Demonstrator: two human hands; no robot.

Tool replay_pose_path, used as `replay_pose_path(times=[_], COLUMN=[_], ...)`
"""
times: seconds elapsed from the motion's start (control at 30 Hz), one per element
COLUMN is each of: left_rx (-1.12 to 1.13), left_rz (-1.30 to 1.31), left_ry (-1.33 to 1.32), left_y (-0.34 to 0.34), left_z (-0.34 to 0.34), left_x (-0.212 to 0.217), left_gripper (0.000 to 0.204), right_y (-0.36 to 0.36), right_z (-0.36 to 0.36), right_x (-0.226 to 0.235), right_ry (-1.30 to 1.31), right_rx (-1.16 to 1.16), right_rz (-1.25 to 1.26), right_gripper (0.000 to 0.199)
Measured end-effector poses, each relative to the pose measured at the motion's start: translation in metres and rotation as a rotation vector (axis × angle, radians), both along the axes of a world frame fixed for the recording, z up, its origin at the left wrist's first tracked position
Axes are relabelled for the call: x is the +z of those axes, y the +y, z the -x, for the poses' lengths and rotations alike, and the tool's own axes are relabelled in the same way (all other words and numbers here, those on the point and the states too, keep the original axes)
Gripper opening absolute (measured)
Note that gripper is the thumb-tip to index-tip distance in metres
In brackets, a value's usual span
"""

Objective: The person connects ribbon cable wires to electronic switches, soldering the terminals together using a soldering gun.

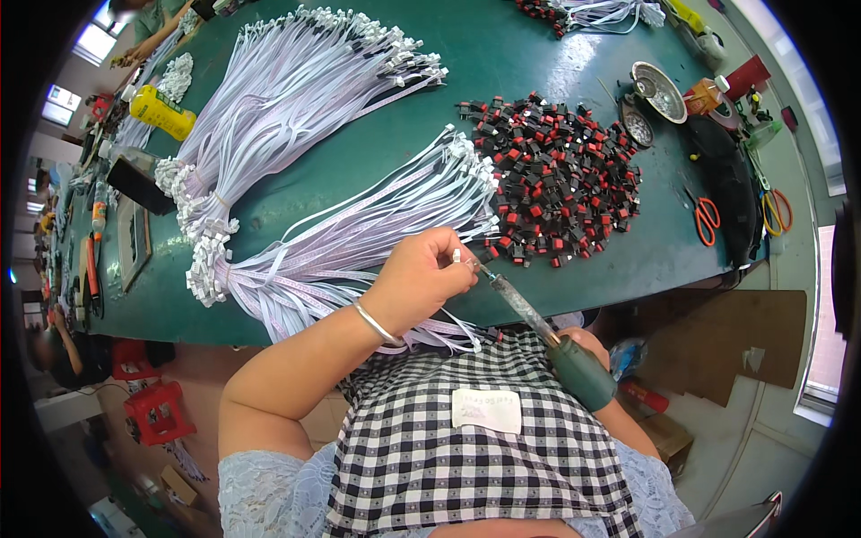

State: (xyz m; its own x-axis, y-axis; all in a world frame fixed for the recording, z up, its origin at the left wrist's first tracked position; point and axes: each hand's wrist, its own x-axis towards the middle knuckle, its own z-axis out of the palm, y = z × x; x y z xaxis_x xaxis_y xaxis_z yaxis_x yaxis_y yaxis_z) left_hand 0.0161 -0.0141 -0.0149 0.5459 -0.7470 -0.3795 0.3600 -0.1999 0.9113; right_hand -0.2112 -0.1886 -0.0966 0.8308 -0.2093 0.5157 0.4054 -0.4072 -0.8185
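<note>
My left hand (414,280) pinches a small white connector (458,256) between thumb and fingertips near the table's front edge. A metal bangle sits on that wrist. My right hand (587,344) is wrapped round the dark green handle of a soldering iron (529,310), and the iron's tip meets or nearly meets the connector; which of the two I cannot tell. Under and behind my left hand fans a bundle of white flat cables (359,224) with white end connectors. Beyond the iron lies a heap of small black and red switches (556,179).
A larger cable bundle (278,99) spreads at the far left beside a yellow bottle (162,112). On the right are a metal bowl (659,91), a small dish (637,127), orange-handled scissors (707,221) and a black bag-like item (725,179). Red stools (160,411) stand below left; another person works far left.
</note>
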Motion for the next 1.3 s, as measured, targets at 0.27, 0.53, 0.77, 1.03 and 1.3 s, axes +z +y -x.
replay_pose_path(times=[0.27, 0.53, 0.77, 1.03, 1.3], left_rx=[-0.02, -0.035, -0.027, -0.005, 0.045], left_rz=[-0.019, -0.062, -0.023, 0.021, 0.139], left_ry=[-0.033, -0.04, -0.131, -0.642, -0.635], left_y=[-0.001, -0.003, 0.004, 0.001, 0.011], left_z=[0.0, -0.004, -0.005, 0.008, 0.016], left_x=[-0.001, -0.004, 0.001, 0.008, 0.009], left_gripper=[0.004, 0.003, 0.005, 0.017, 0.017], right_y=[-0.012, 0.004, 0.018, 0.019, 0.053], right_z=[0.055, 0.009, -0.046, -0.093, -0.105], right_x=[-0.073, 0.015, 0.064, 0.048, 0.091], right_ry=[0.437, 0.491, 0.287, 0.108, 0.422], right_rx=[0.027, 0.017, -0.092, -0.117, -0.124], right_rz=[-0.137, -0.405, -0.634, 0.381, -0.631], right_gripper=[0.048, 0.031, 0.028, 0.027, 0.021])
